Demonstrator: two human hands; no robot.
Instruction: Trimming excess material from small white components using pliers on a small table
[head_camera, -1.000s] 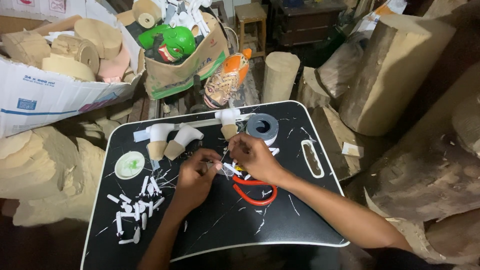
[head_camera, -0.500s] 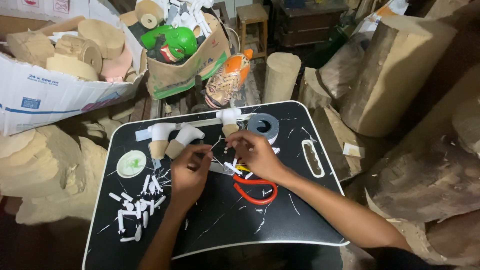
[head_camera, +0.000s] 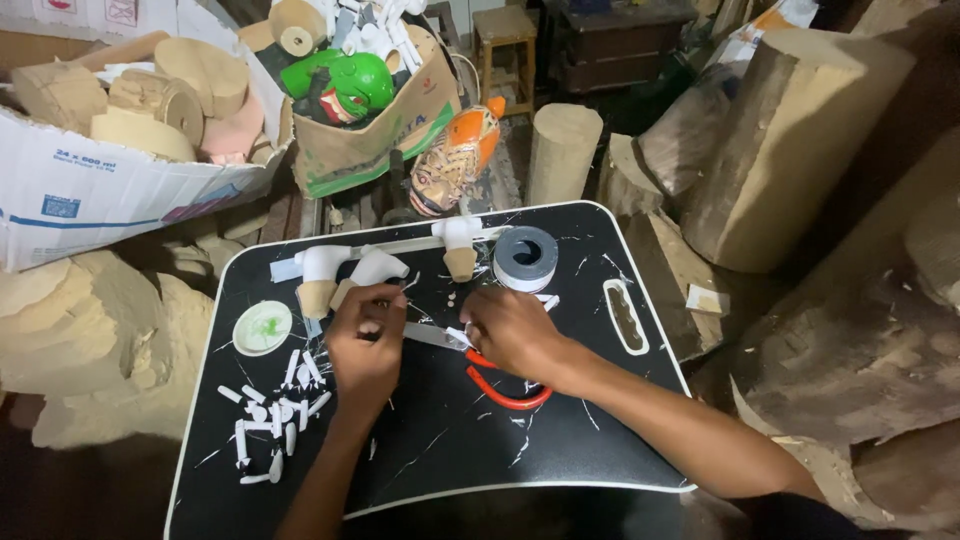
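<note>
My left hand (head_camera: 367, 345) is closed over a small white piece above the black lap tray (head_camera: 440, 450). Just to its right, my right hand (head_camera: 510, 330) grips red-handled scissors (head_camera: 500, 385), and their grey blades (head_camera: 430, 336) point left to the left hand's fingers. Behind the hands lie white-capped wooden pieces (head_camera: 320, 275) and another wooden piece (head_camera: 459, 245). A roll of grey tape (head_camera: 525, 258) sits behind the right hand. Several small white cut strips (head_camera: 275, 415) lie left of my left wrist.
A small white lid with green paint (head_camera: 262, 327) sits at the tray's left. Behind the tray are a cardboard box of wooden blocks (head_camera: 120, 140), a box holding a green mask (head_camera: 350, 85), an orange mask (head_camera: 455, 160) and wooden logs (head_camera: 780, 140) at the right.
Both hands have shifted slightly left and toward me on the tray, staying together over the scissors and the white piece.
</note>
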